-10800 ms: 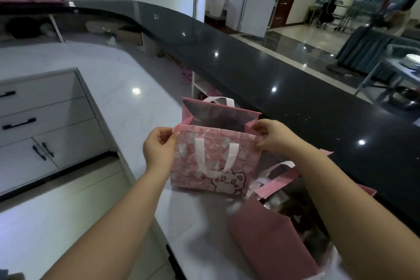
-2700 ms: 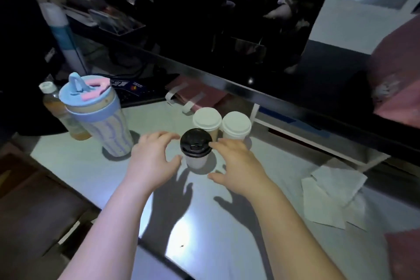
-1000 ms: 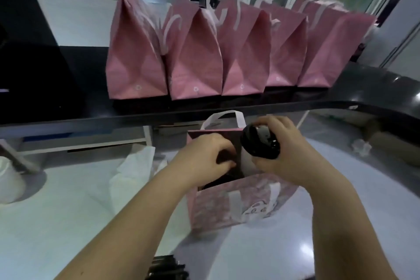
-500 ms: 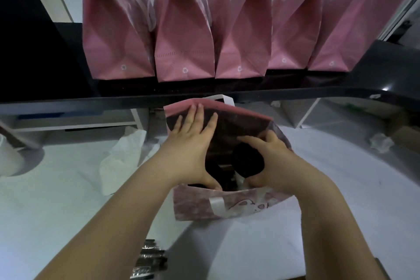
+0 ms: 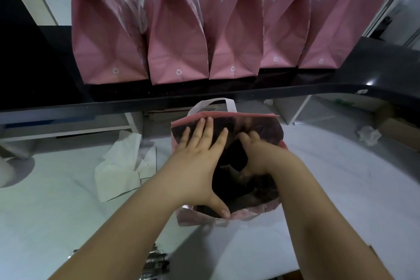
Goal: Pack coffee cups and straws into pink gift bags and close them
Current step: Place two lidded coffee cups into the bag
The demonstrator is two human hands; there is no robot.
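Both forearms reach forward and down from the bottom edge of the view and meet at an open pink gift bag [image 5: 254,213]. It stands on the white tabletop [image 5: 56,211], just in front of the black counter [image 5: 375,70].

The left hand [image 5: 200,161] is spread wide. Its four straight fingers press flat against the inside of the bag's far wall, and the thumb stretches back to the near rim, spanning the mouth. The right hand [image 5: 261,157] reaches into the mouth of the bag, fingers and thumb curled round a cup [image 5: 235,154]. Only the cup's black lid shows; its body is lost in the dark interior.

The bag's lining looks dark and glossy. Its outside is pink with a pale pattern on the near face, and a white handle [image 5: 213,103] arches above the far wall.

Five closed pink bags [image 5: 177,52] stand side by side on the counter behind, white handles at their tops. Sheets of white paper [image 5: 118,170] lie on the tabletop left of the open bag, and a crumpled white scrap [image 5: 368,135] lies well off to the right.
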